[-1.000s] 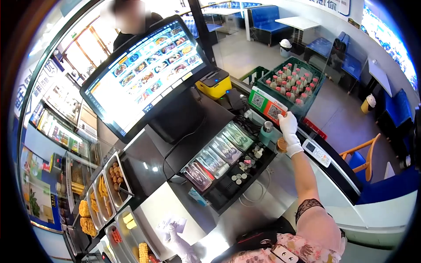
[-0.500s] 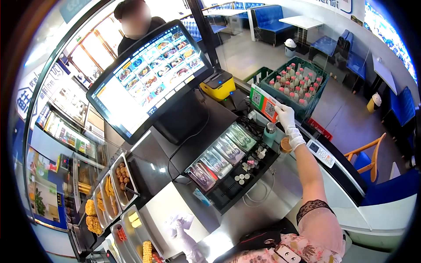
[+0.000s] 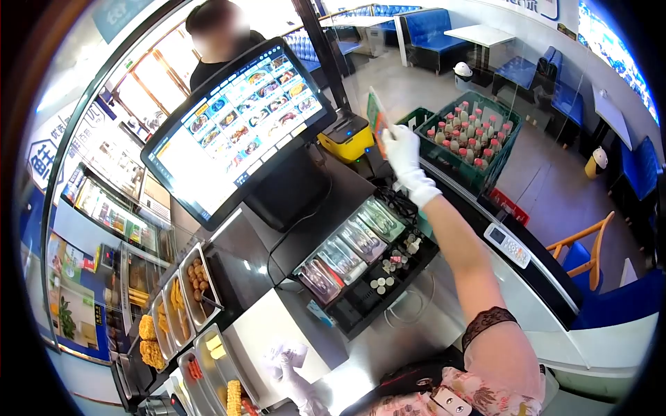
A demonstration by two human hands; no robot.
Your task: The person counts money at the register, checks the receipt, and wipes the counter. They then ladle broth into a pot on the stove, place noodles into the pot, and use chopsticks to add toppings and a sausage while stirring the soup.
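Observation:
My right hand [image 3: 402, 151], in a white glove, is closed on the edge of a QR code card [image 3: 377, 119], held up beyond the cash drawer and turned nearly edge-on. Low in the view, my left hand [image 3: 295, 385], also gloved, is closed around a pale, purplish folded thing [image 3: 291, 352] over a white board [image 3: 270, 329]; its exact kind I cannot make out. Between my hands the cash drawer [image 3: 361, 305] stands open, with notes in its slots and coins in front.
A touchscreen till [image 3: 239, 132] stands ahead, with a person [image 3: 215, 41] behind it. Near the card are a yellow-and-black device [image 3: 345, 139] and a green crate of bottles [image 3: 479, 166]. Metal food trays [image 3: 201, 284] line the left. A remote control [image 3: 506, 243] lies at right.
My right hand has moved left and forward with the QR code card, turning its printed face from me until almost edge-on. My left hand has barely moved.

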